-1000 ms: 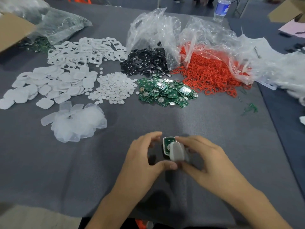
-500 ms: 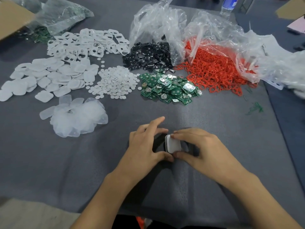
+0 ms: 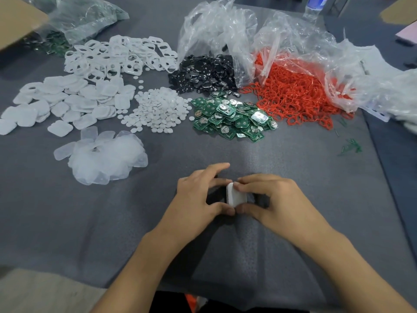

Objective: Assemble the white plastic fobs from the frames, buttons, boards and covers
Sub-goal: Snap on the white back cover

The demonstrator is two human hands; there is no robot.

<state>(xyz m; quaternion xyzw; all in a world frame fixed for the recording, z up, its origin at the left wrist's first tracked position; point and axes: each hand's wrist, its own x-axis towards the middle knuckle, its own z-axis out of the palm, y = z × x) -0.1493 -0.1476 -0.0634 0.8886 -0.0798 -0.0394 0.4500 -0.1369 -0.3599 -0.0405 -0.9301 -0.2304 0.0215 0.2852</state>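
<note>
White fob (image 3: 237, 197) edge-pinched, left hand (image 3: 198, 197), right hand (image 3: 277, 199)

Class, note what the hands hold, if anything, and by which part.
Both hold one white fob, each with fingertips on its far edge and thumb on its near edge: left hand at the left side, right hand at the right.

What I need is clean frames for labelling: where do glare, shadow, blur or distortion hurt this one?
Head view: glare streaks the clear plastic bags and washes out the translucent covers; dark shadow sits beside the white fob between the left hand and right hand; the cardboard box in the far-left corner is blurred; wide-angle distortion curves the table at its near edge.
</note>
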